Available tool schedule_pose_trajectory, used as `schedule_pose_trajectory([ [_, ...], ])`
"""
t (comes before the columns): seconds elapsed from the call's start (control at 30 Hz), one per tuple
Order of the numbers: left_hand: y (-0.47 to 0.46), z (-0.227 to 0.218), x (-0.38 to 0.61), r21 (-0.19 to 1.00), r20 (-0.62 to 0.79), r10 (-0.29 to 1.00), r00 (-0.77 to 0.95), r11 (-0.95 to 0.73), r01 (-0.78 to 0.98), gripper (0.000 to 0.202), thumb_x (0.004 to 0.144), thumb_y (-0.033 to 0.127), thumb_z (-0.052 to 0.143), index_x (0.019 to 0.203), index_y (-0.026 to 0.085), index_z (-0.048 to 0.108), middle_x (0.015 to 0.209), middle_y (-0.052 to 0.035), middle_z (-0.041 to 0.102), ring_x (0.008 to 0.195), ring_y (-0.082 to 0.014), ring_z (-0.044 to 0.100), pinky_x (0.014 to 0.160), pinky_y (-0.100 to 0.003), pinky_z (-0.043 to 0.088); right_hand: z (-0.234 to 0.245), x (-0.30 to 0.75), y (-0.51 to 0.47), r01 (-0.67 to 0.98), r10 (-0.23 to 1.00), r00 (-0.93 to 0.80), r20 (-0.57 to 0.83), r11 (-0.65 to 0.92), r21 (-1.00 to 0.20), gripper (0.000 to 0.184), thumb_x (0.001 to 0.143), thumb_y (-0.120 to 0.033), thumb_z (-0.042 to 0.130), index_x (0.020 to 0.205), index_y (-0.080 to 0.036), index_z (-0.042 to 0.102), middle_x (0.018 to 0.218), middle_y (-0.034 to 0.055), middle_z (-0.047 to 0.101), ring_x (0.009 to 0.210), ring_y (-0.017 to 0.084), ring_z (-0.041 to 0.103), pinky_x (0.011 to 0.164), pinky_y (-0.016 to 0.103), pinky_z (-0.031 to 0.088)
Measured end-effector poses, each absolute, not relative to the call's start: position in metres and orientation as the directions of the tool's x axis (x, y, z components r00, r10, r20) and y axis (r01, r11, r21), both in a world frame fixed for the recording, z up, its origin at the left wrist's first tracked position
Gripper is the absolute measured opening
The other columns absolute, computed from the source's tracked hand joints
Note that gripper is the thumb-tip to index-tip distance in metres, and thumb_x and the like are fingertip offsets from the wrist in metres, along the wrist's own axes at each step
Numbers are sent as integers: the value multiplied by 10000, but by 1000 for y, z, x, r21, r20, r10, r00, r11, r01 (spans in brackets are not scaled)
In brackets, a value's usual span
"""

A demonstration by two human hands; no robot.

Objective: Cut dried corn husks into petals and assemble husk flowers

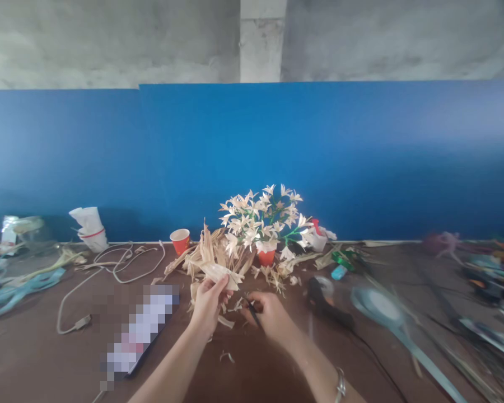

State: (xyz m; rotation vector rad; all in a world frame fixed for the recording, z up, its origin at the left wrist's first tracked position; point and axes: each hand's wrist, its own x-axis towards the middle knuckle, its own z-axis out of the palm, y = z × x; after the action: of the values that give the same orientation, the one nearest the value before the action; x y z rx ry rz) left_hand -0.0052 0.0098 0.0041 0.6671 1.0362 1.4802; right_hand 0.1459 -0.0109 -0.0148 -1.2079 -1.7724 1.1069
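Observation:
My left hand is closed on a pale dried husk piece, held just above the brown table. My right hand is closed around small dark-handled scissors, whose tip points toward the husk. Small husk scraps lie on the table between and below the hands. Behind the hands is a heap of dried husks. Further back stands a bunch of cream husk flowers on green stems in an orange cup.
A blurred-out flat device lies left of my forearm, with a white cable behind it. An orange paper cup, stacked white cups, a black glue gun, ribbon rolls and blurred craft clutter line the table. A blue wall stands behind.

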Motion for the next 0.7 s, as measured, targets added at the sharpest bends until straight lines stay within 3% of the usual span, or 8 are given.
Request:
schedule_pose_trajectory([
  [0.17, 11, 4, -9, 891, -114, 978, -175, 23, -453, 291, 539, 311, 765, 715, 130, 622, 575, 12, 620, 434, -69, 527, 389, -156, 371, -15, 151, -9, 355, 944, -326, 47, 168, -920, 158, 694, -298, 624, 720, -143, 612, 535, -27, 539, 470, 74, 441, 426, 158, 309],
  [0.4, 19, 5, -28, 914, -46, 963, -266, -67, -400, 299, 573, 312, 740, 780, 120, 643, 658, -14, 652, 514, -97, 564, 469, -181, 411, -1, 171, -8, 326, 845, -510, -162, 16, -945, 199, 693, -335, 634, 747, -143, 629, 478, -47, 523, 391, 62, 440, 379, 154, 334],
  [0.57, 19, 6, -30, 912, -4, 985, -172, -67, -405, 322, 608, 322, 729, 847, 124, 641, 687, -21, 670, 579, -130, 599, 559, -216, 450, -1, 170, -8, 273, 870, -467, -160, -30, -961, 203, 704, -332, 623, 760, -137, 612, 428, -69, 488, 337, 49, 411, 325, 138, 298],
  [0.7, 18, 7, -27, 897, -42, 994, -96, -4, -441, 294, 595, 316, 743, 799, 130, 641, 643, -11, 666, 532, -123, 589, 539, -218, 446, -1, 169, -9, 263, 869, -465, -169, -47, -964, 208, 697, -333, 630, 754, -134, 616, 419, -69, 493, 330, 46, 415, 322, 134, 301],
])
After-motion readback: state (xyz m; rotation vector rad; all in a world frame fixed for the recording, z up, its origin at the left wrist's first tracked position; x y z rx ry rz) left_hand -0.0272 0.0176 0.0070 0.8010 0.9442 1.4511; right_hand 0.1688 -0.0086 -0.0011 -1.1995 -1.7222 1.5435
